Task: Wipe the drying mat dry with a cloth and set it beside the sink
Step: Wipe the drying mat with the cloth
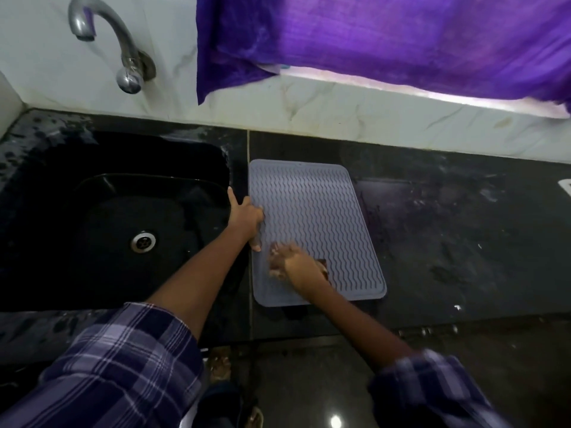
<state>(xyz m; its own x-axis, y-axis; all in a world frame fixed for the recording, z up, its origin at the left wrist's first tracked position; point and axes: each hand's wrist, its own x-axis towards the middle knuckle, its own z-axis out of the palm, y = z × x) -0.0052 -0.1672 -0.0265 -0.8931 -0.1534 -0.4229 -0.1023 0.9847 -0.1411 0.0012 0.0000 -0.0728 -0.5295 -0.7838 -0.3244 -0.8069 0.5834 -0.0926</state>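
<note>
Drying mat [321,211] flat on counter [463,242], just right of sink [92,211].
Left hand [245,216] spread, pressing mat's left edge; right hand [292,264] blurred, perhaps bunched on dark cloth [323,263].

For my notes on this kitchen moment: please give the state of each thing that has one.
Drying mat: flat on counter, beside sink.
Left hand: pressing the mat's left edge.
Right hand: blurred, on the mat.
Tap: no water visible.

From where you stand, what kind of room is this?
Most likely a home kitchen. A black sink sits in a dark stone counter under a metal tap, and a grey ridged drying mat lies right beside the sink. A purple curtain hangs above.
</note>
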